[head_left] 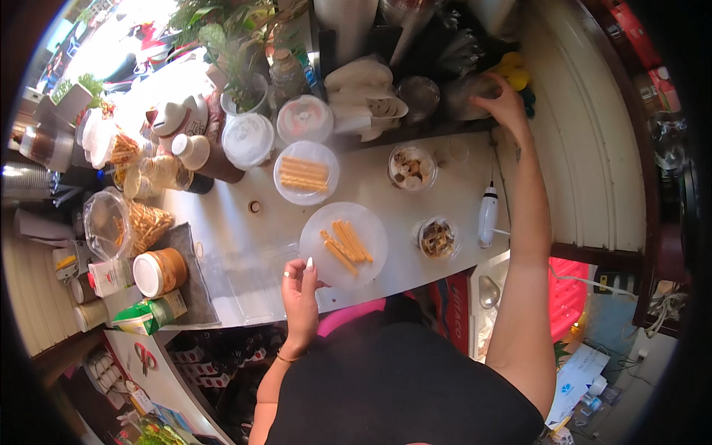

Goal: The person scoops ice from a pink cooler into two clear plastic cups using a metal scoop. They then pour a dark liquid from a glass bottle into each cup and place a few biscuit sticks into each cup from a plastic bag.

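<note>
My left hand (pixel 301 303) is at the near left rim of a round translucent white plate (pixel 317 233), thumb above and fingers partly hidden below, holding it. Several breadstick-like pieces (pixel 347 245) lie on that plate. At the back right, my right hand (pixel 505 108) reaches over blurred clear plastic cups or lids (pixel 470 94), thumb and fingers curved; its grip on them is unclear. A second round plate (pixel 306 192) with similar sticks sits behind the first. To the right stand two clear cups with brown and white contents, a farther one (pixel 413 167) and a nearer one (pixel 439 239).
A white handheld device (pixel 489 217) with a cord lies at the counter's right. Jars, a brown bottle (pixel 208 156), lidded tubs (pixel 248 139), cartons (pixel 150 314) and a bag of snack sticks (pixel 130 222) crowd the left. Paper sleeves (pixel 364 100) stand at the back.
</note>
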Demonstrator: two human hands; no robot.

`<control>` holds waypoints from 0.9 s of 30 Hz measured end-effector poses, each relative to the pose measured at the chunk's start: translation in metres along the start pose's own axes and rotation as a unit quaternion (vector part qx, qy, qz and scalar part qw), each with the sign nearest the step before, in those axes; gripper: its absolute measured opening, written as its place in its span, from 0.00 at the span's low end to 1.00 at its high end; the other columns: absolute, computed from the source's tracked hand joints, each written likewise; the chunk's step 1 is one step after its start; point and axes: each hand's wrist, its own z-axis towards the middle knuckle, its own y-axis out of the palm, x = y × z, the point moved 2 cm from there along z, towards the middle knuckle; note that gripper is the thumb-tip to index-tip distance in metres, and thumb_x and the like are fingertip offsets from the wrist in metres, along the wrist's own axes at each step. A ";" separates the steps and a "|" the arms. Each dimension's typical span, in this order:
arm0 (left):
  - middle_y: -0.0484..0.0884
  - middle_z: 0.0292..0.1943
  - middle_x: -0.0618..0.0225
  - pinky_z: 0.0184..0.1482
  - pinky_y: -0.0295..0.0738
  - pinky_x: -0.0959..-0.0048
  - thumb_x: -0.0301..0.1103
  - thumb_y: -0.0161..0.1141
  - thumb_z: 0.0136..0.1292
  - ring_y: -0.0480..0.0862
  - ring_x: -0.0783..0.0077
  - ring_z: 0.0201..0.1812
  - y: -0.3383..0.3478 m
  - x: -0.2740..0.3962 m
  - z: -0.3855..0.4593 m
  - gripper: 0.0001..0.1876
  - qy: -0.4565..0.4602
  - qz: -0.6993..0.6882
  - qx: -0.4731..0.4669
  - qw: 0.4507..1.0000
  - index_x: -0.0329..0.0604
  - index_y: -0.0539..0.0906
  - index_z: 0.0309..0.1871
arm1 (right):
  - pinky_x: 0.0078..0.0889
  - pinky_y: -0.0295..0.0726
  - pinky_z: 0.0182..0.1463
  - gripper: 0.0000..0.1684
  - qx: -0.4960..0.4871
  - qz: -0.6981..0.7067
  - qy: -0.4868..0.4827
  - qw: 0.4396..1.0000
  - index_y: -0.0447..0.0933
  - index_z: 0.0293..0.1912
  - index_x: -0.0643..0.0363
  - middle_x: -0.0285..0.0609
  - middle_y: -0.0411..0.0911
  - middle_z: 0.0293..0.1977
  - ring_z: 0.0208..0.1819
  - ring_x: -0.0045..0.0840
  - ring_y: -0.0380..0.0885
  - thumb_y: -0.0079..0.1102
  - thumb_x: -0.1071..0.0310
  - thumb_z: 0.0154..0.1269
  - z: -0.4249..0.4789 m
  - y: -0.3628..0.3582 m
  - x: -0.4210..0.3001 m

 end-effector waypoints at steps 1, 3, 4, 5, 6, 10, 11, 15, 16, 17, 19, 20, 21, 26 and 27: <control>0.75 0.39 0.69 0.40 0.76 0.74 0.36 0.52 0.69 0.76 0.79 0.39 0.001 0.001 0.001 0.10 -0.002 -0.007 -0.009 1.000 0.39 0.71 0.44 | 0.32 0.70 0.58 0.41 0.004 -0.016 0.025 1.000 0.71 0.57 0.56 0.49 0.75 0.52 0.55 0.39 0.73 0.72 0.53 0.42 -0.005 -0.005 -0.005; 0.74 0.37 0.69 0.38 0.75 0.77 0.35 0.52 0.69 0.75 0.81 0.37 0.003 0.004 0.003 0.09 -0.006 -0.021 -0.027 0.999 0.39 0.70 0.42 | 0.34 0.71 0.57 0.41 0.043 -0.001 -0.018 0.999 0.71 0.58 0.54 0.49 0.75 0.52 0.56 0.38 0.73 0.72 0.53 0.42 -0.009 -0.013 0.011; 0.74 0.36 0.69 0.38 0.75 0.77 0.35 0.53 0.69 0.74 0.81 0.37 0.003 0.006 0.004 0.09 -0.010 -0.014 -0.036 0.999 0.39 0.70 0.42 | 0.34 0.72 0.56 0.41 0.069 0.010 -0.043 0.997 0.70 0.59 0.52 0.49 0.74 0.53 0.55 0.39 0.73 0.72 0.55 0.43 -0.018 -0.022 0.004; 0.74 0.36 0.69 0.38 0.75 0.77 0.35 0.53 0.68 0.74 0.81 0.36 0.002 0.005 0.003 0.09 -0.009 -0.019 -0.032 0.999 0.39 0.70 0.42 | 0.34 0.73 0.55 0.41 0.028 0.059 -0.019 0.998 0.69 0.60 0.51 0.49 0.73 0.53 0.55 0.40 0.73 0.72 0.58 0.43 -0.040 -0.033 -0.033; 0.74 0.36 0.69 0.38 0.75 0.77 0.35 0.53 0.68 0.74 0.81 0.36 -0.003 0.004 0.002 0.09 -0.006 -0.028 -0.021 0.999 0.39 0.70 0.42 | 0.34 0.73 0.54 0.42 -0.020 0.107 -0.003 0.994 0.69 0.61 0.50 0.50 0.72 0.54 0.55 0.41 0.72 0.72 0.61 0.43 -0.070 -0.044 -0.086; 0.73 0.35 0.70 0.37 0.74 0.78 0.36 0.54 0.68 0.73 0.82 0.34 -0.007 0.005 0.010 0.10 -0.004 -0.041 -0.041 0.998 0.38 0.70 0.42 | 0.36 0.75 0.52 0.45 -0.278 0.166 -0.265 0.908 0.65 0.63 0.52 0.55 0.69 0.50 0.55 0.43 0.70 0.71 0.67 0.42 -0.182 -0.027 -0.189; 0.72 0.35 0.70 0.37 0.74 0.78 0.36 0.55 0.68 0.73 0.82 0.33 -0.007 0.006 0.012 0.11 -0.004 -0.040 -0.050 0.998 0.38 0.70 0.42 | 0.39 0.75 0.53 0.45 -0.316 0.146 -0.248 0.904 0.64 0.63 0.53 0.57 0.67 0.51 0.56 0.45 0.69 0.70 0.68 0.42 -0.200 -0.019 -0.204; 0.73 0.33 0.72 0.38 0.71 0.81 0.37 0.56 0.67 0.73 0.83 0.33 -0.003 0.010 0.019 0.11 -0.003 -0.035 -0.075 0.997 0.39 0.71 0.40 | 0.43 0.75 0.54 0.47 -0.356 0.037 -0.252 0.899 0.59 0.64 0.56 0.62 0.60 0.56 0.59 0.53 0.63 0.69 0.70 0.44 -0.226 0.015 -0.221; 0.73 0.33 0.72 0.38 0.70 0.81 0.37 0.56 0.67 0.73 0.83 0.33 -0.003 0.010 0.020 0.11 -0.001 -0.035 -0.080 0.996 0.40 0.71 0.40 | 0.43 0.75 0.54 0.47 -0.352 0.032 -0.256 0.900 0.58 0.64 0.56 0.63 0.59 0.56 0.60 0.54 0.62 0.68 0.71 0.44 -0.228 0.019 -0.222; 0.74 0.33 0.73 0.38 0.70 0.81 0.37 0.56 0.67 0.72 0.83 0.33 -0.003 0.008 0.022 0.10 0.001 -0.036 -0.086 0.996 0.40 0.71 0.39 | 0.44 0.75 0.54 0.47 -0.349 0.026 -0.259 0.900 0.58 0.64 0.56 0.64 0.58 0.56 0.60 0.55 0.62 0.68 0.71 0.44 -0.229 0.023 -0.223; 0.74 0.33 0.74 0.39 0.69 0.82 0.37 0.55 0.67 0.72 0.84 0.34 -0.005 0.004 0.026 0.10 0.001 -0.042 -0.095 0.995 0.40 0.71 0.40 | 0.44 0.73 0.56 0.47 -0.340 0.020 -0.262 0.903 0.57 0.65 0.55 0.64 0.58 0.57 0.59 0.56 0.62 0.69 0.72 0.44 -0.230 0.027 -0.228; 0.74 0.33 0.74 0.39 0.69 0.82 0.38 0.55 0.68 0.72 0.84 0.34 -0.006 0.004 0.028 0.10 0.001 -0.048 -0.100 0.994 0.41 0.72 0.40 | 0.43 0.71 0.57 0.47 -0.332 0.017 -0.260 0.907 0.57 0.65 0.54 0.64 0.58 0.57 0.59 0.55 0.62 0.70 0.72 0.44 -0.231 0.028 -0.230; 0.75 0.33 0.74 0.39 0.70 0.82 0.38 0.55 0.68 0.72 0.84 0.35 -0.007 0.002 0.029 0.10 0.000 -0.053 -0.105 0.993 0.41 0.72 0.41 | 0.43 0.69 0.59 0.48 -0.325 0.016 -0.257 0.910 0.58 0.65 0.52 0.63 0.58 0.58 0.58 0.55 0.63 0.71 0.72 0.44 -0.232 0.029 -0.232; 0.75 0.33 0.73 0.38 0.70 0.82 0.38 0.56 0.67 0.73 0.85 0.34 -0.007 0.001 0.032 0.10 -0.027 -0.095 -0.118 0.988 0.40 0.73 0.40 | 0.44 0.74 0.55 0.49 -0.313 -0.026 -0.261 0.913 0.59 0.62 0.58 0.62 0.59 0.56 0.59 0.54 0.62 0.73 0.74 0.39 -0.236 0.038 -0.240; 0.76 0.33 0.73 0.38 0.70 0.82 0.38 0.56 0.67 0.73 0.85 0.33 -0.007 0.002 0.033 0.10 -0.033 -0.095 -0.123 0.987 0.40 0.73 0.40 | 0.44 0.76 0.53 0.50 -0.306 -0.040 -0.269 0.913 0.58 0.61 0.59 0.62 0.59 0.56 0.59 0.53 0.62 0.73 0.74 0.37 -0.238 0.041 -0.241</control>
